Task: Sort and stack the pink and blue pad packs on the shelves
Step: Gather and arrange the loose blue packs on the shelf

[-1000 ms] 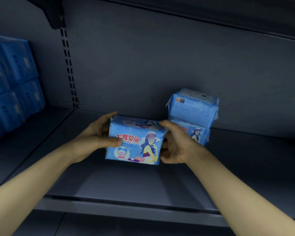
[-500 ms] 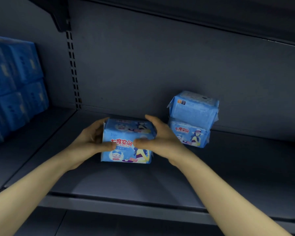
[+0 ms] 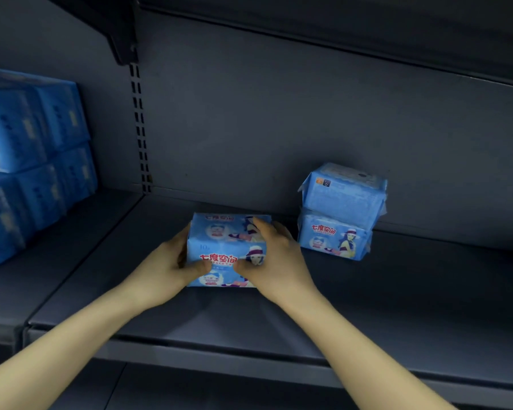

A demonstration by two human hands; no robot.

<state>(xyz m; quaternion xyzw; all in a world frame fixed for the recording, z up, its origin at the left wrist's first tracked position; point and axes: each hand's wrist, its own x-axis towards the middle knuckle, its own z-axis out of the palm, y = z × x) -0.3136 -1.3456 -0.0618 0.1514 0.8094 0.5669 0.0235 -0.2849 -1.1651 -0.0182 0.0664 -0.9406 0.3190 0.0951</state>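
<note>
The left hand (image 3: pixel 166 267) and right hand (image 3: pixel 274 261) clasp a blue pack (image 3: pixel 222 247), perhaps two, mid-frame on the shelf (image 3: pixel 397 306). A finished pile (image 3: pixel 341 214) stands to its right, and no pink packs are visible.

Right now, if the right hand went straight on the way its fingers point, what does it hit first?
The right hand grips the blue pad pack; past it, probably the back panel. The two-pack stack sits right of that line. Depth unclear.

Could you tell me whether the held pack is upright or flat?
Upright: the pack stands on its long edge on the shelf, printed front facing the camera.
</note>
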